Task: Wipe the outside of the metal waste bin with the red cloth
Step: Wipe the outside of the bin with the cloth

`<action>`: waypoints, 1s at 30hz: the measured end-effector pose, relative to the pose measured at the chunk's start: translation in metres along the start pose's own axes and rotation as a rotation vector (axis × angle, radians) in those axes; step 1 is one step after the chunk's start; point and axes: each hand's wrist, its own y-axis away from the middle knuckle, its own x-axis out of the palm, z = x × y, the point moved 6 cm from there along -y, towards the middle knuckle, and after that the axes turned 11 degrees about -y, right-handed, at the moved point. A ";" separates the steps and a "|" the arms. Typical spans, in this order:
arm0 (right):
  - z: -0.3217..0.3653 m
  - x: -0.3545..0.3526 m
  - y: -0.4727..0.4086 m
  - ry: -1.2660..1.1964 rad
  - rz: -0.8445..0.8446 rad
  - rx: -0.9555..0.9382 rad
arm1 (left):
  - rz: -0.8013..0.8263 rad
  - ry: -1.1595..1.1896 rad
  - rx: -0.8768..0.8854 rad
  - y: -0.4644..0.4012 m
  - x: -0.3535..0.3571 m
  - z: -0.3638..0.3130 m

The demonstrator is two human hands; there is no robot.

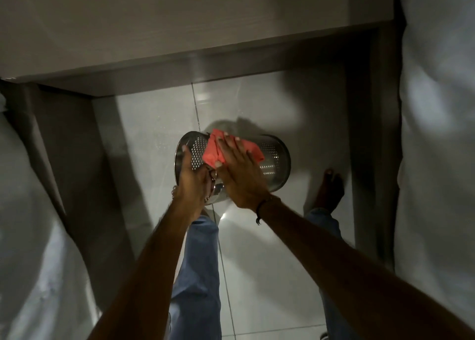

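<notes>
The metal waste bin (pixel 273 159) is a shiny perforated cylinder, tipped on its side above the tiled floor. My left hand (pixel 191 179) grips its rim at the left end, thumb over the edge. My right hand (pixel 240 175) lies flat with fingers spread on the red cloth (pixel 214 152), pressing it against the bin's upper side wall. The cloth is folded and partly hidden under my fingers. The bin's near underside is hidden by both hands.
A grey table (pixel 128 31) stands beyond the bin, its legs (pixel 64 144) at left and right. White bedding (pixel 437 134) flanks both sides. My bare foot (pixel 330 188) and jeans (pixel 198 275) are on the glossy white tiled floor (pixel 257 262).
</notes>
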 end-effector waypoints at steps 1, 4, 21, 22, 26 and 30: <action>0.001 0.008 0.010 0.023 0.021 -0.024 | -0.009 -0.003 0.009 -0.003 -0.003 -0.006; 0.002 0.034 0.044 0.105 0.121 -0.084 | -0.045 0.022 0.038 -0.012 -0.006 -0.025; 0.011 -0.015 -0.011 -0.094 -0.025 0.030 | 0.025 -0.153 0.010 0.000 0.003 -0.012; 0.014 -0.006 0.002 -0.057 -0.005 -0.011 | -0.034 -0.104 0.021 -0.004 -0.003 -0.019; 0.009 0.022 0.021 0.088 0.080 -0.063 | -0.116 0.033 0.074 -0.015 -0.004 -0.033; 0.009 -0.022 -0.017 -0.283 -0.118 0.073 | 0.102 -0.145 0.096 -0.008 0.011 -0.018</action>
